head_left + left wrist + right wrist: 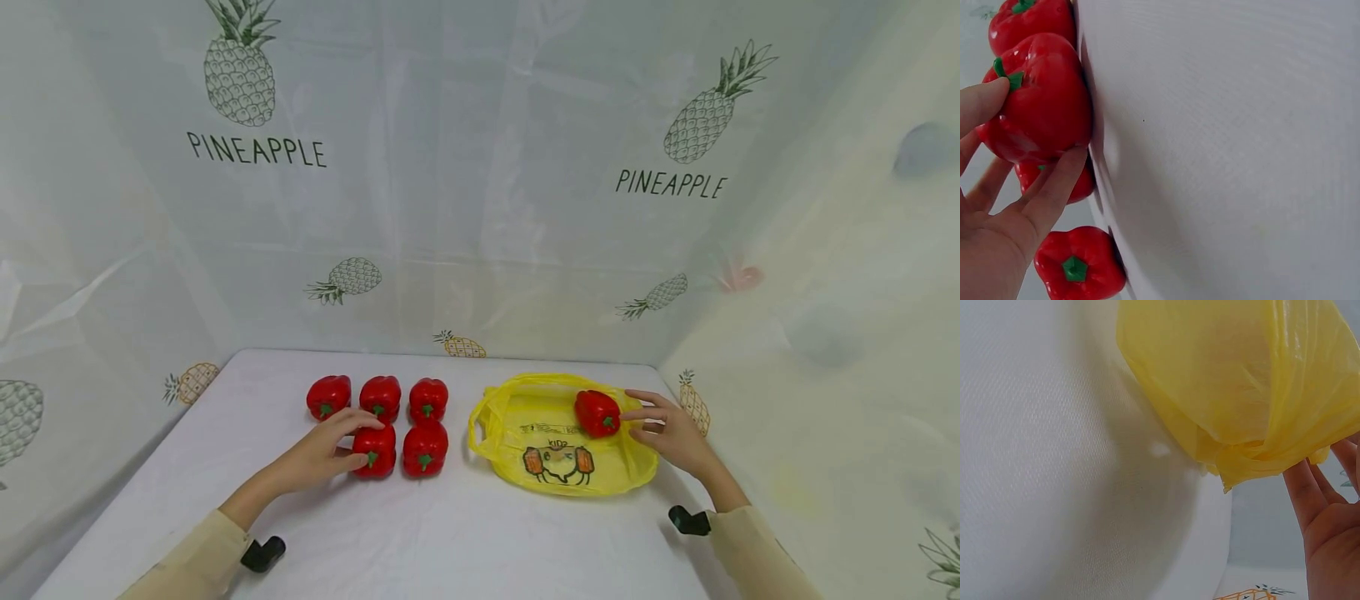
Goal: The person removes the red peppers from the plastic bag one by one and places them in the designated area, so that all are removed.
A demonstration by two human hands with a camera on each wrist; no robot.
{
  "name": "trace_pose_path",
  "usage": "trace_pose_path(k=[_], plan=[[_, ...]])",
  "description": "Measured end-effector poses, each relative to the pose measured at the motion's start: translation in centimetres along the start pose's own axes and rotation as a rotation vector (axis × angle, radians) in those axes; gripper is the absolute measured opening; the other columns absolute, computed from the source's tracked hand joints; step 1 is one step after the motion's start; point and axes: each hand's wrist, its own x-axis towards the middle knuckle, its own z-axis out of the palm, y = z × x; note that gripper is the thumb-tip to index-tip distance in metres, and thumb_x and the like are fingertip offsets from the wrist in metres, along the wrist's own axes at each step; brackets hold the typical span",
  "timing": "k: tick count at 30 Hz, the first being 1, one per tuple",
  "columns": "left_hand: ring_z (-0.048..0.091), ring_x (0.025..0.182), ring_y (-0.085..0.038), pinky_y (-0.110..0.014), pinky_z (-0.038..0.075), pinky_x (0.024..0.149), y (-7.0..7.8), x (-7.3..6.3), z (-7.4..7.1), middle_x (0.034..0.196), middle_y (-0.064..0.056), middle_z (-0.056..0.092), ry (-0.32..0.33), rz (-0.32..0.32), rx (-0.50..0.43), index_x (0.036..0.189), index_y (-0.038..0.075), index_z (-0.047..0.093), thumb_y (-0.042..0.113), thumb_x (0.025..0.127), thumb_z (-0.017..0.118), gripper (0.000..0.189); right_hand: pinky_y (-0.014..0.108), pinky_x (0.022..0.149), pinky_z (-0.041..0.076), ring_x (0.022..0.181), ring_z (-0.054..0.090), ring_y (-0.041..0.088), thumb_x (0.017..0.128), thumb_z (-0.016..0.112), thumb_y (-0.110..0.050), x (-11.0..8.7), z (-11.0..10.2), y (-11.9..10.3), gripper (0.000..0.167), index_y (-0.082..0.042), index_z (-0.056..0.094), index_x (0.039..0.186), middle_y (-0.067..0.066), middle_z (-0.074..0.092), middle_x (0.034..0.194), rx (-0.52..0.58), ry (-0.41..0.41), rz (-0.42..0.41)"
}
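Observation:
My left hand [318, 454] grips a red bell pepper [377, 454] with a green stem, at the front left of a group of peppers. In the left wrist view the thumb presses by the stem of that pepper [1044, 103], and a finger reaches along its other side. My right hand [671, 429] is at the right rim of a yellow plastic bag [540, 471], fingers spread and rather straight. Their tips come right up to a red bell pepper [597, 414] lying within the bag's outline. In the right wrist view, the bag [1210, 381] hides that pepper and some fingertips.
A second front pepper [425, 450] stands just right of the gripped one. Behind them, a row holds a left pepper [328, 396], a middle pepper [381, 396] and a right pepper [428, 400]. A white cloth [450, 542] covers the table, with a pineapple-print curtain [465, 208] behind.

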Motion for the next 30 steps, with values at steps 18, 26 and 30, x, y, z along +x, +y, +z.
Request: trace_pose_path(k=[18, 26, 30], plan=[[0.053, 0.136, -0.04, -0.04, 0.063, 0.094, 0.7, 0.2, -0.7, 0.148, -0.01, 0.051, 0.004, -0.024, 0.012, 0.143, 0.025, 0.061, 0.021, 0.095, 0.082, 0.052, 0.027, 0.089, 0.062, 0.127, 0.064, 0.048, 0.094, 0.079, -0.001, -0.2, -0.1, -0.1, 0.023, -0.01, 0.082, 0.115, 0.016, 0.052, 0.157, 0.011, 0.0, 0.021], [0.055, 0.132, -0.043, -0.054, 0.061, 0.097, 2.0, 1.2, -1.4, 0.146, -0.007, 0.054, 0.032, 0.031, 0.026, 0.145, 0.02, 0.059, 0.016, 0.095, 0.082, 0.055, 0.046, 0.096, 0.06, 0.138, 0.053, 0.048, 0.093, 0.079, 0.0, -0.3, -0.1, -0.1, 0.022, -0.008, 0.082, 0.114, 0.018, 0.053, 0.155, 0.058, 0.007, -0.019], [0.055, 0.131, -0.041, -0.058, 0.059, 0.098, 3.0, 2.2, -1.7, 0.148, -0.006, 0.054, 0.046, 0.079, 0.042, 0.145, 0.022, 0.059, 0.013, 0.094, 0.082, 0.057, 0.046, 0.095, 0.06, 0.132, 0.059, 0.047, 0.093, 0.079, 0.001, -0.3, -0.1, 0.0, 0.023, -0.007, 0.081, 0.115, 0.019, 0.053, 0.155, 0.081, 0.006, -0.039]])
